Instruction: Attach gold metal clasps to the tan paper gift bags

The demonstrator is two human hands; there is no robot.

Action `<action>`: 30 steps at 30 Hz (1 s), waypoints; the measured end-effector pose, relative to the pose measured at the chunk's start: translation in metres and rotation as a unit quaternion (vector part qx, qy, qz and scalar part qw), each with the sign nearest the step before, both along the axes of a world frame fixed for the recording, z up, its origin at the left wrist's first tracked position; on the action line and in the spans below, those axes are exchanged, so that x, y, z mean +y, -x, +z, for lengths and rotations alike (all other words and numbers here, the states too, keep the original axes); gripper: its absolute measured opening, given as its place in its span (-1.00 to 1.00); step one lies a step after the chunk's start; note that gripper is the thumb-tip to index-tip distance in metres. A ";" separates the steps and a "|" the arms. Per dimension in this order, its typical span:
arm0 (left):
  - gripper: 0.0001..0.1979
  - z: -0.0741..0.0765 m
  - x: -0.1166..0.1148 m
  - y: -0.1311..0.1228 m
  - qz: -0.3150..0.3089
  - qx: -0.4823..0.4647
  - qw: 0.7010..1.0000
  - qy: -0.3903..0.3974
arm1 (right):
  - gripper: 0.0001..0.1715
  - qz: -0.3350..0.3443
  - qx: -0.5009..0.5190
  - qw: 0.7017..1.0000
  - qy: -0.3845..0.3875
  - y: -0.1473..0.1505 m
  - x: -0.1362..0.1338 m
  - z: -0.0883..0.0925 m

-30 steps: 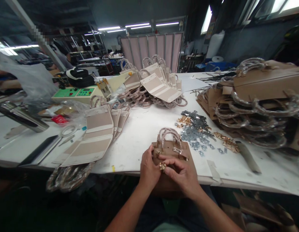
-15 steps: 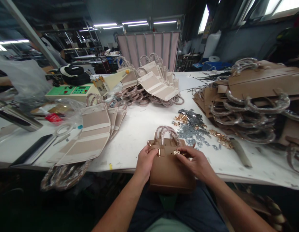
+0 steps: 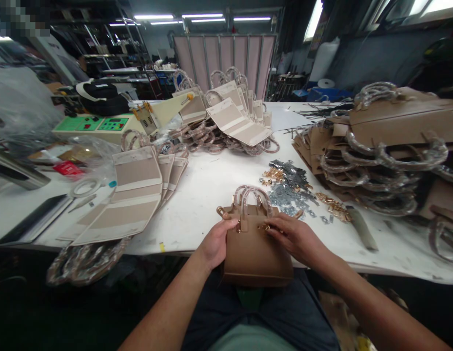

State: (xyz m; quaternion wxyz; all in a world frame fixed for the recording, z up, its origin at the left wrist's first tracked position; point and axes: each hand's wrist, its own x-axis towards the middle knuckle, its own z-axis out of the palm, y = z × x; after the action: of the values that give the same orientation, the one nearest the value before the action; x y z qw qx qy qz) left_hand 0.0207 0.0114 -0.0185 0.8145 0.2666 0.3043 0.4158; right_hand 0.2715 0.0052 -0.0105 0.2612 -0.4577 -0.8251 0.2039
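Observation:
A small brown handbag [image 3: 253, 251] with wrapped loop handles lies at the near table edge, its lower part over my lap. My left hand [image 3: 215, 241] grips its left side, thumb on the front near a gold clasp. My right hand [image 3: 294, 238] rests on the bag's upper right front, fingertips pinched at a small gold fitting [image 3: 265, 227]. Behind the bag lies a heap of silver metal plates [image 3: 290, 187] and gold fittings [image 3: 334, 204].
Flat beige bag panels [image 3: 136, 195] lie at left, with more panels and handles [image 3: 229, 126] at the back. Stacked brown bag pieces [image 3: 394, 141] fill the right. A green-panelled machine [image 3: 102, 126] and plastic bags sit far left. Wrapped handles [image 3: 83, 263] hang off the front edge.
The bag has been turned from flap-side to smooth front and pulled slightly nearer. My hands moved apart from a gold piece at the middle to the bag's two sides.

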 end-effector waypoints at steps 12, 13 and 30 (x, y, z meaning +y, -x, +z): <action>-0.58 -0.016 0.011 0.008 -0.069 -0.050 0.996 0.015 | -0.68 0.004 -0.037 0.999 0.006 0.005 0.010 0.000; -0.57 -0.017 0.011 0.008 -0.072 -0.055 0.996 0.018 | -0.68 0.006 -0.042 0.999 0.006 0.005 0.011 0.000; -0.46 -0.032 0.015 0.008 -0.111 -0.089 0.989 0.032 | -0.62 0.047 -0.121 0.991 -0.016 0.019 0.031 0.001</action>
State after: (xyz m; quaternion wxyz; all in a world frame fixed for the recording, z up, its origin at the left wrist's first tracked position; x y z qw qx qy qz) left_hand 0.0129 0.0263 -0.0504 0.8878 0.2339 0.2120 0.3349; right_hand 0.2522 0.0359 -0.0096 0.1569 -0.4355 -0.8743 0.1458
